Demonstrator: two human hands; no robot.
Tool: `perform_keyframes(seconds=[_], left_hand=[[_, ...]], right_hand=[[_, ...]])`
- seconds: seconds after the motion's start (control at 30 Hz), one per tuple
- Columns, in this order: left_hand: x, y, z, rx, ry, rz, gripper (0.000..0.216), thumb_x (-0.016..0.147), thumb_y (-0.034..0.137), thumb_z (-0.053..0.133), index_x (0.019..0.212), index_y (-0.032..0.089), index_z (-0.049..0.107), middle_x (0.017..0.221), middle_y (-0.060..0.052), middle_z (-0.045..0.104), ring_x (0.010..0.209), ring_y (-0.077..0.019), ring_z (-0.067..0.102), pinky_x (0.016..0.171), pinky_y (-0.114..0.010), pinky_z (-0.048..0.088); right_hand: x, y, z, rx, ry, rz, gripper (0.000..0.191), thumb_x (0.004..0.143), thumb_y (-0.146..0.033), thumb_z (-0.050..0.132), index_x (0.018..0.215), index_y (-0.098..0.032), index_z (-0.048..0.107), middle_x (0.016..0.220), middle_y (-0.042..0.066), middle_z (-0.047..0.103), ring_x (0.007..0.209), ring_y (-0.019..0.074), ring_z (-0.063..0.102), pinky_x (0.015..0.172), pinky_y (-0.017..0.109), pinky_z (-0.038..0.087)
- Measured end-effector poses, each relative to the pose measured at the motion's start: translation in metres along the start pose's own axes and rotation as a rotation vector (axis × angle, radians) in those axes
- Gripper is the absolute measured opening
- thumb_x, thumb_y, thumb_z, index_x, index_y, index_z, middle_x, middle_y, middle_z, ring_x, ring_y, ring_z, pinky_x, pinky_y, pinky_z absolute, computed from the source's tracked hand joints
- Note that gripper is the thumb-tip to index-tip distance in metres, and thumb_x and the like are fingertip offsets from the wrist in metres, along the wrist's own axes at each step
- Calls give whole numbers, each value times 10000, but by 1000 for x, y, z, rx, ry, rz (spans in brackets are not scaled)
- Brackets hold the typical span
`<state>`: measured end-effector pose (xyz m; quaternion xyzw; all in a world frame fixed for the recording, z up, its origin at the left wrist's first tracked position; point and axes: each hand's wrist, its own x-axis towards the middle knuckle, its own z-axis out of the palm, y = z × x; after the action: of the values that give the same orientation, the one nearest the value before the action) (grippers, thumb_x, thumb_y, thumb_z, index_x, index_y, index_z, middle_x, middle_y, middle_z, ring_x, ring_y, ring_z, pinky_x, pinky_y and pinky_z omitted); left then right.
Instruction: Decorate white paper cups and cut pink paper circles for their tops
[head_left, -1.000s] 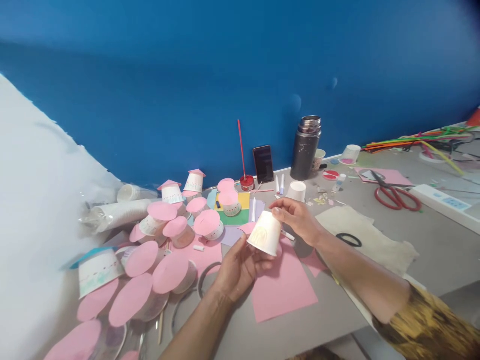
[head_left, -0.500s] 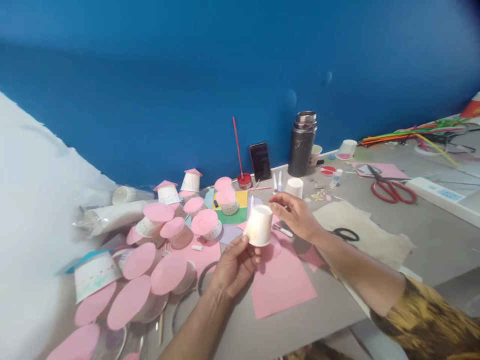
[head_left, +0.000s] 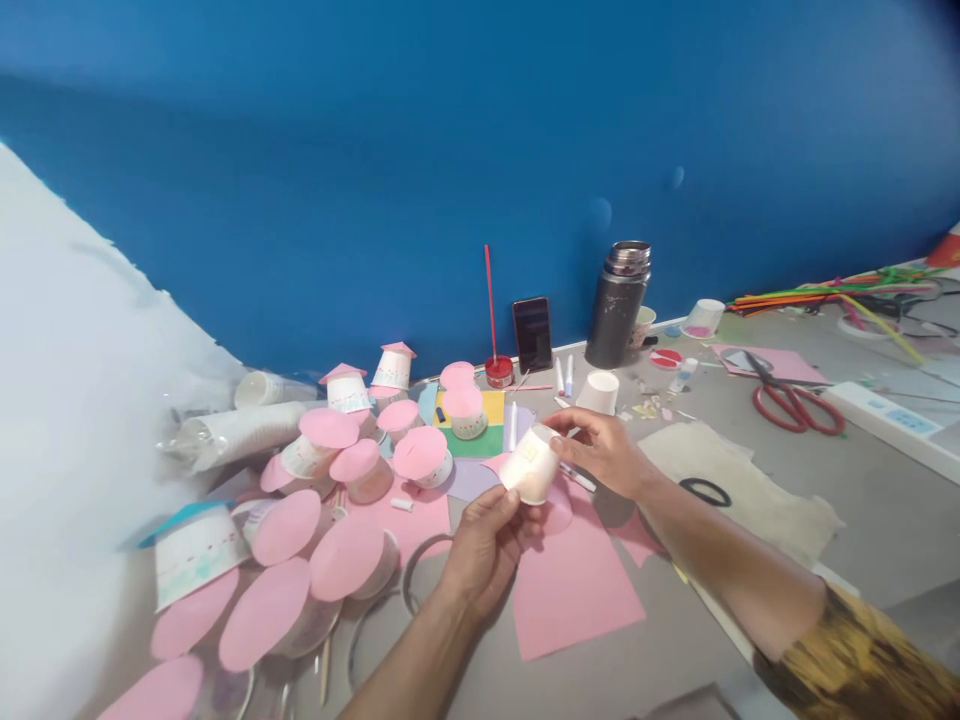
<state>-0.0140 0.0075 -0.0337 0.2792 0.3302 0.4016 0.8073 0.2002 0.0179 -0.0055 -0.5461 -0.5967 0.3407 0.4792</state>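
Observation:
A small white paper cup (head_left: pixel 531 466) is upside down and tilted above the pink paper sheet (head_left: pixel 577 600). A faint yellowish patch shows on its side. My left hand (head_left: pixel 489 548) is closed on the cup's rim, thumb in front and fingers behind and below. At the upper right of the cup, my right hand (head_left: pixel 604 452) grips the edge of its base; some of its fingertips are hidden. Just behind my right hand stands another white paper cup (head_left: pixel 598 392), upside down. A white marker (head_left: pixel 577 478) lies beneath my right hand.
Paper cups with pink discs (head_left: pixel 352 555) crowd the left side. Stacked cups in plastic (head_left: pixel 244 435) lie behind them. A dark flask (head_left: pixel 619 305) and a phone (head_left: pixel 532 333) stand by the blue wall. Red-handled scissors (head_left: pixel 799 408) and a black ring (head_left: pixel 705 491) lie right.
My right hand has moved from beside the cup onto its base edge. The cup has tilted to the right, and the yellowish patch now faces me. The view has shifted slightly.

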Motion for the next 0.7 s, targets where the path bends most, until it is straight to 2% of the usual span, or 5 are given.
perform_keyframes(seconds=[0.27, 0.4, 0.47, 0.53, 0.7], left_hand=[[-2, 5, 0, -52, -17, -20, 361, 696, 356, 964, 844, 107, 749, 736, -83, 729, 622, -160, 653, 567, -267, 567], [-1, 13, 0, -76, 36, 63, 318, 689, 286, 970, 829, 97, 756, 742, -79, 724, 666, -152, 672, 598, -238, 589], [0, 16, 1, -85, 69, 109, 263, 718, 241, 945, 836, 96, 760, 739, -75, 721, 675, -147, 676, 607, -225, 593], [1, 17, 1, -100, 106, 122, 175, 765, 178, 894, 841, 101, 756, 740, -73, 723, 667, -143, 678, 602, -221, 596], [3, 17, 0, -143, 210, 77, 54, 849, 74, 772, 824, 98, 730, 740, -84, 720, 661, -147, 689, 600, -231, 614]], right_hand=[[-3, -6, -1, -20, 52, -121, 400, 885, -531, 704, 1091, -191, 750, 1028, 81, 785, 923, 218, 715, 767, 312, 548], [1, -4, -12, -7, 211, -126, 366, 943, -543, 618, 981, -203, 748, 966, 71, 798, 864, 208, 714, 727, 295, 529], [5, -3, -18, -123, 264, -79, 317, 947, -475, 597, 839, -204, 722, 850, 51, 786, 757, 188, 689, 682, 281, 496], [7, -2, -20, -353, 218, -24, 279, 946, -395, 578, 777, -208, 699, 784, 31, 769, 689, 171, 659, 657, 273, 461], [7, -3, -13, -710, 50, 22, 211, 961, -289, 561, 847, -220, 725, 891, 33, 795, 803, 182, 686, 688, 271, 403]])
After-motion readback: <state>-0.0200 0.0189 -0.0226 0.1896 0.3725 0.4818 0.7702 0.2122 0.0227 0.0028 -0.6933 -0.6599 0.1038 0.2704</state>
